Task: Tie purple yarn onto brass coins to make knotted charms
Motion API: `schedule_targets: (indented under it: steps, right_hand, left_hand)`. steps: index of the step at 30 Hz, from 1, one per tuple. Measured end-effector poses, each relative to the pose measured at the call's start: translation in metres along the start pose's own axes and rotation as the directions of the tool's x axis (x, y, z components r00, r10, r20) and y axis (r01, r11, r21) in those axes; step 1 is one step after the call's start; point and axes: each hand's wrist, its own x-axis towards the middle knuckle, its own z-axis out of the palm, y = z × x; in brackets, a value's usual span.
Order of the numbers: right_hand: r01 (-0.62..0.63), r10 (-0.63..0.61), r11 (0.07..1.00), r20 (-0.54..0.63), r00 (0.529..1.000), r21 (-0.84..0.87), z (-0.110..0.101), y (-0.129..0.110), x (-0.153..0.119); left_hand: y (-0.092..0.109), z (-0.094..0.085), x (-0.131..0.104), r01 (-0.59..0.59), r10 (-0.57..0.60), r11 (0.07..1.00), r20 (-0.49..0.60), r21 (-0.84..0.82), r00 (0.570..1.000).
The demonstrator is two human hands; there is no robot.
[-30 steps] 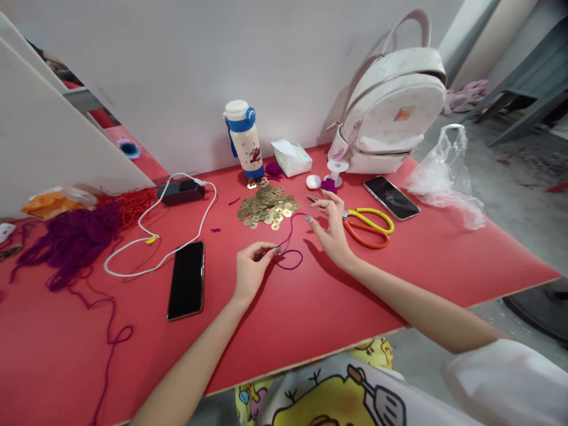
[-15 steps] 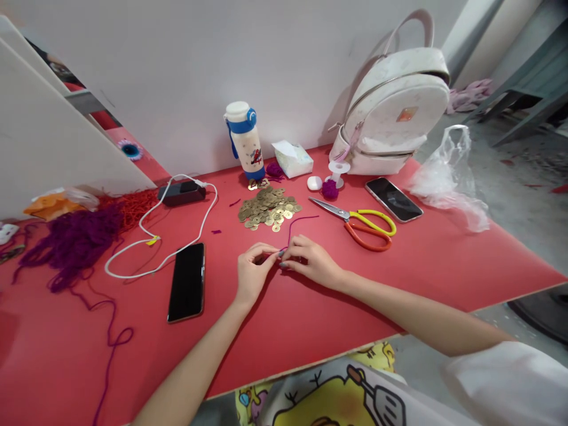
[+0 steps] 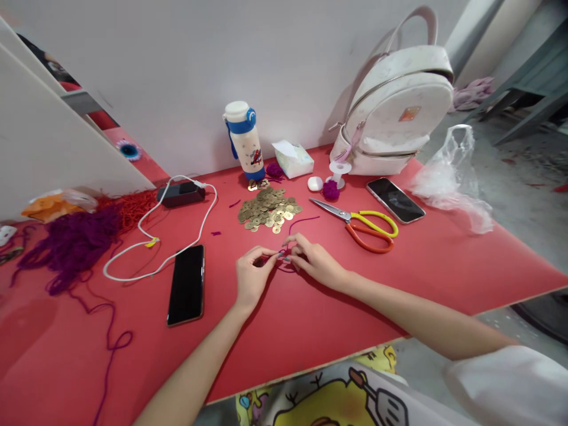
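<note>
Over the red table, my left hand (image 3: pixel 252 279) pinches a thin purple cord (image 3: pixel 304 220) between thumb and fingertip. Facing it, almost touching, my right hand (image 3: pixel 320 264) has its fingers bent around the same cord, the index finger a little raised. A small loop of cord shows below the fingertips, and a loose end curves away toward the scissors. The exact grip of the right fingertips is partly hidden. Just beyond both hands lies a pile of brass-coloured coins with holes (image 3: pixel 268 208). Scissors (image 3: pixel 355 222) with yellow and orange handles lie to the right.
A phone (image 3: pixel 187 285) and white cable (image 3: pixel 155 275) lie left, near tangled purple yarn (image 3: pixel 77 239). Behind stand a bottle (image 3: pixel 245 142), a tissue pack (image 3: pixel 294 161), a white spool (image 3: pixel 340 173) and a backpack (image 3: pixel 394 112). Another phone (image 3: pixel 394 200) and a plastic bag (image 3: pixel 452 177) lie right.
My right hand has shifted slightly right and its index finger has lifted. A small loop of cord now shows below the fingertips. My left hand stays nearly in place.
</note>
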Motion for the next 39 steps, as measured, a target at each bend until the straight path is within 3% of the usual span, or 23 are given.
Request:
schedule_targets:
  steps: [3,8,12,16,20,27,34,36,39]
  right_hand:
    - [0.007,-0.001,0.988,0.041,0.999,-0.152,-0.0061,0.0016,0.0018]
    - [0.162,-0.127,0.954,0.148,0.981,-0.254,-0.0078,0.0005,0.0007]
    - [0.134,-0.110,0.946,0.095,0.989,-0.294,-0.0069,0.0003,-0.0002]
    - [0.053,-0.045,0.938,0.031,0.999,-0.343,-0.0096,0.0021,0.0003]
    - [0.116,-0.110,0.947,0.038,0.993,-0.299,-0.0099,0.0000,-0.0013]
    - [0.185,-0.184,0.919,0.037,0.982,-0.348,-0.0052,0.0028,-0.0022]
    - [0.419,-0.400,0.788,0.141,0.906,-0.451,-0.0058,0.0049,-0.0018]
    - [0.472,-0.461,0.756,0.145,0.876,-0.454,-0.0069,0.0025,-0.0015]
    - [0.506,-0.525,0.734,0.094,0.846,-0.453,-0.0099,-0.0006,-0.0007]
  left_hand:
    - [-0.0026,0.0002,-0.0001,0.005,-0.004,0.998,-0.009,0.066,1.000]
    - [-0.0034,-0.0013,0.0004,0.001,-0.001,0.982,0.002,0.191,1.000]
    - [-0.0022,-0.0026,0.0016,-0.026,0.025,0.970,0.009,0.240,1.000]
    - [-0.0026,-0.0034,0.0042,0.027,-0.025,0.998,-0.042,0.061,0.999]
    - [-0.0034,-0.0038,0.0059,0.019,-0.038,0.990,-0.133,-0.141,0.990]
    - [-0.0053,-0.0021,0.0046,0.023,-0.058,0.983,-0.183,-0.184,0.981]
    - [-0.0024,-0.0012,0.0019,0.083,-0.089,0.994,-0.092,-0.076,0.992]
    - [-0.0014,-0.0011,0.0003,0.033,-0.033,0.999,-0.055,0.015,0.998]
    - [0.0003,-0.0015,-0.0023,-0.139,0.133,0.971,0.044,0.195,0.990]
